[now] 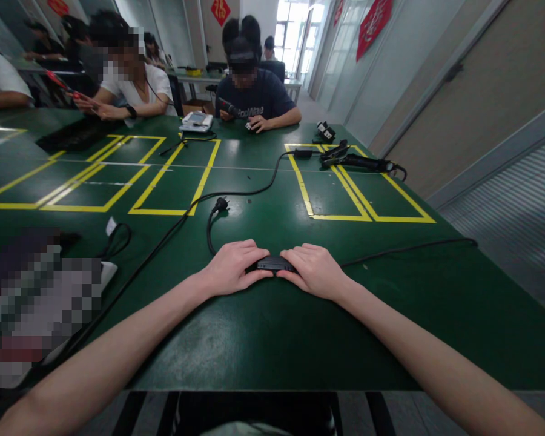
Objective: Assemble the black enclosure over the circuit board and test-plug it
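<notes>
Both my hands grip a black power adapter [275, 264] just above or on the green tabletop; I cannot tell whether it touches. My left hand [236, 266] is closed on its left end, thumb along the near side and fingers over the far side. My right hand [314, 269] holds the right end the same way. A short black cord runs from behind my left hand to a mains plug [221, 204] lying farther off. From behind my right hand a thin black cable [404, 249] stretches towards the table's right edge. My palms hide the adapter's ends.
Yellow tape rectangles [340, 217] mark the green table [272, 345]. A long black cable [172, 219] crosses on the left. A black tool with a cord [358, 161] lies at the far right. Across the table, a person [257, 91] handles small parts; another [131, 91] holds a red-and-black tool.
</notes>
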Available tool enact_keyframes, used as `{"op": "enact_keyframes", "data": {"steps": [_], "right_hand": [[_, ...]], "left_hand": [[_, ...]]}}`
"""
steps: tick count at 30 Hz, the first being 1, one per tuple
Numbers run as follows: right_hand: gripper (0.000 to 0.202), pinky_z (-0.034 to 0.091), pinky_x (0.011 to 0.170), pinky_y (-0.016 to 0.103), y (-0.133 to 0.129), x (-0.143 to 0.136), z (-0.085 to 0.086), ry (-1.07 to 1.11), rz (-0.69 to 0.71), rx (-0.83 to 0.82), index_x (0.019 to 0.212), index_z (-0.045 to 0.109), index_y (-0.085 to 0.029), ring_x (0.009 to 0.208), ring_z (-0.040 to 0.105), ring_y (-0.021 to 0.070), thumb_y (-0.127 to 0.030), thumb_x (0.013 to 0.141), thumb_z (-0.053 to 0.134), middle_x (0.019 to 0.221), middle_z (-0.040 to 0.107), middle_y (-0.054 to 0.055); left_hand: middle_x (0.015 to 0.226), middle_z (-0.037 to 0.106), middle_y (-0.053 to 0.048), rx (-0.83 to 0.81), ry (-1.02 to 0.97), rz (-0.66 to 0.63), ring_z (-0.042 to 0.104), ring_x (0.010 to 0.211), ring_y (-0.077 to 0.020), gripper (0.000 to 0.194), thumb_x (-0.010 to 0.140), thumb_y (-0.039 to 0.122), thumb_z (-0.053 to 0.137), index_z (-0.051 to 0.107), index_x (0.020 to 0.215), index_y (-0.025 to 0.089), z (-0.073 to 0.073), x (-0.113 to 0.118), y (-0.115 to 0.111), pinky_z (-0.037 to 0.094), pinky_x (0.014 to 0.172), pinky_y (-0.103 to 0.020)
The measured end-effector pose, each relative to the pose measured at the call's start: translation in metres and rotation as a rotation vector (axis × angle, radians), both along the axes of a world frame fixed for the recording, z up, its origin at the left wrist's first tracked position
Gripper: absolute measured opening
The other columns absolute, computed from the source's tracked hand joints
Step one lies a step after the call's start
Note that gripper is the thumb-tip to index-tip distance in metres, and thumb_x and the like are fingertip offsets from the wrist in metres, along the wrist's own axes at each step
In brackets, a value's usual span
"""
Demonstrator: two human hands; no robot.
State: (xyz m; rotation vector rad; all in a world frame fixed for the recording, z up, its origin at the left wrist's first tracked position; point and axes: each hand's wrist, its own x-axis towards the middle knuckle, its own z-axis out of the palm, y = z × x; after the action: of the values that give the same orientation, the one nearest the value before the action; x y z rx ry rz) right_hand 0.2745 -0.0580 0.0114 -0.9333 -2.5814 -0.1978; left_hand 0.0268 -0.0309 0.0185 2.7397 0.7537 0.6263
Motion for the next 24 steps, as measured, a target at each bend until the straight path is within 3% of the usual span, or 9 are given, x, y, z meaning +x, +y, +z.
{"op": "enact_keyframes", "data": {"steps": [5, 10, 14, 19, 24], "right_hand": [[0.046, 0.047, 0.067, 0.033, -0.001, 0.0, -0.001, 0.002, 0.004, -0.041, 0.105, 0.067, -0.014, 0.071, 0.066, 0.0212, -0.049, 0.109, 0.038, 0.083, 0.073, 0.01], [0.038, 0.052, 0.072, 0.034, -0.001, 0.002, 0.001, 0.004, 0.061, 0.071, 0.115, 0.069, -0.015, 0.081, 0.068, 0.0229, -0.045, 0.107, 0.046, 0.097, 0.075, 0.013], [0.031, 0.056, 0.08, 0.037, 0.002, 0.005, 0.001, 0.076, 0.053, 0.081, 0.121, 0.067, -0.017, 0.092, 0.069, 0.0245, -0.04, 0.105, 0.052, 0.112, 0.073, 0.015], [0.038, 0.059, 0.074, 0.034, 0.002, 0.004, -0.004, 0.127, 0.015, -0.124, 0.133, 0.058, -0.018, 0.094, 0.072, 0.0237, -0.042, 0.102, 0.057, 0.121, 0.069, 0.014], [0.035, 0.056, 0.071, 0.032, -0.001, 0.0, -0.006, 0.17, -0.069, -0.283, 0.129, 0.06, -0.019, 0.086, 0.072, 0.0226, -0.041, 0.101, 0.058, 0.105, 0.072, 0.009]], "left_hand": [[0.091, 0.07, -0.008, -0.059, 0.012, 0.003, 0.065, 0.083, -0.0208, 0.045, 0.105, 0.053, 0.045, 0.07, 0.108, 0.015, 0.004, 0.001, 0.001, 0.05, 0.074, -0.03], [0.084, 0.071, -0.003, -0.431, 0.047, 0.142, 0.065, 0.076, -0.019, 0.048, 0.107, 0.049, 0.037, 0.07, 0.091, 0.018, 0.014, 0.004, 0.002, 0.047, 0.071, -0.029], [0.076, 0.066, 0.001, -0.617, -0.063, 0.178, 0.059, 0.068, -0.0157, 0.04, 0.099, 0.054, 0.052, 0.067, 0.089, 0.018, 0.014, 0.004, 0.001, 0.042, 0.063, -0.026], [0.079, 0.062, 0.002, -0.528, -0.286, 0.197, 0.057, 0.071, -0.0146, 0.029, 0.084, 0.041, 0.077, 0.059, 0.085, 0.018, 0.0, 0.003, 0.001, 0.043, 0.065, -0.026], [0.088, 0.066, -0.002, -0.296, -0.24, 0.123, 0.06, 0.081, -0.0176, 0.025, 0.09, 0.036, 0.073, 0.059, 0.082, 0.018, -0.003, 0.004, 0.002, 0.048, 0.075, -0.03]]}}
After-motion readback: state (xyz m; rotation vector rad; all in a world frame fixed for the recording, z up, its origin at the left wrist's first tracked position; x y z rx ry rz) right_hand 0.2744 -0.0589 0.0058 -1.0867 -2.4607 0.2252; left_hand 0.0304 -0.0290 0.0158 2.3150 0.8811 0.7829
